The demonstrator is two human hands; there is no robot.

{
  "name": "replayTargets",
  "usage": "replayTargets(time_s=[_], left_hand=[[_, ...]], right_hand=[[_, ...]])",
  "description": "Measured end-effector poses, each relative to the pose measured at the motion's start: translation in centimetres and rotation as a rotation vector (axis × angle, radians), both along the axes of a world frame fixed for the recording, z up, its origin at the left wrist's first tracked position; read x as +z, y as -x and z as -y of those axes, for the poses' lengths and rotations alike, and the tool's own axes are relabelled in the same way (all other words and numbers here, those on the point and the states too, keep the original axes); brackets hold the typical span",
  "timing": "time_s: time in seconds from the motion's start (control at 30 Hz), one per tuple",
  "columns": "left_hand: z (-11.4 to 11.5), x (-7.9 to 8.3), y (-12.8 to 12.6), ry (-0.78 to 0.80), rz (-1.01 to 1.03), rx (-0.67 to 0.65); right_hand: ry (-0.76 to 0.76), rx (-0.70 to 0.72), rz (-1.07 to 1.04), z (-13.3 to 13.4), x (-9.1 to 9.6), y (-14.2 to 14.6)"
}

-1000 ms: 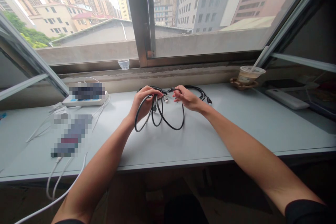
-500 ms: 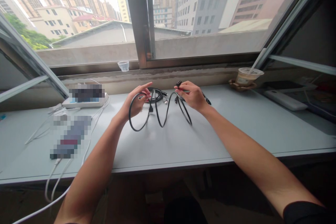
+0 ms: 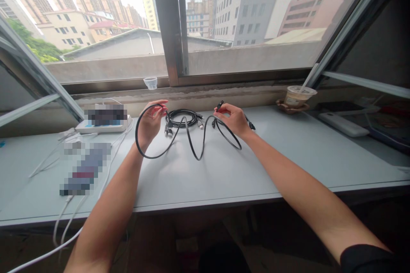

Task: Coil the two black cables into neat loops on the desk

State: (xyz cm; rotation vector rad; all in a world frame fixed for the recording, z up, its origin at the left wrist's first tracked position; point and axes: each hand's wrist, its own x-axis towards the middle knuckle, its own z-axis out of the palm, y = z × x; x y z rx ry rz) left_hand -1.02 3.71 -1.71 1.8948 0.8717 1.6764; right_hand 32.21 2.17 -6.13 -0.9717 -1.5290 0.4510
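A black cable (image 3: 200, 156) hangs in loose waves between my two hands, above the table. My left hand (image 3: 151, 120) pinches it near one end, with a wide loop drooping in front of the wrist. Fingers closed, my right hand (image 3: 231, 116) grips the other end, where a dark connector (image 3: 220, 104) sticks up past the fingertips. Behind the held cable lies a coiled black cable (image 3: 189, 111) with a silver-tipped plug (image 3: 200, 124) at its right. More dark plugs (image 3: 168, 131) show just right of my left hand, and another dark cable end (image 3: 250, 124) sits behind my right hand.
A white power strip (image 3: 102, 126) and a blurred-out flat object (image 3: 88, 166) with white cords (image 3: 107, 175) occupy the left of the table (image 3: 205, 187). A drink cup (image 3: 296, 97) stands at the back right, near a white device (image 3: 343, 124). A small clear cup (image 3: 150, 83) rests on the sill.
My left hand has moved left, away from my right hand, drawing the black cable wider. Its fingers have come closer together. My right hand has hardly moved.
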Motion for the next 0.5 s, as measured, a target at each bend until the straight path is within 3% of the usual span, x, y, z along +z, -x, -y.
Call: replayTargets(time_s=[0.5], left_hand=[[0.32, 0.13, -0.31, 0.223, 0.12, -0.071]], right_hand=[[0.089, 0.097, -0.167, -0.16, 0.08, 0.06]])
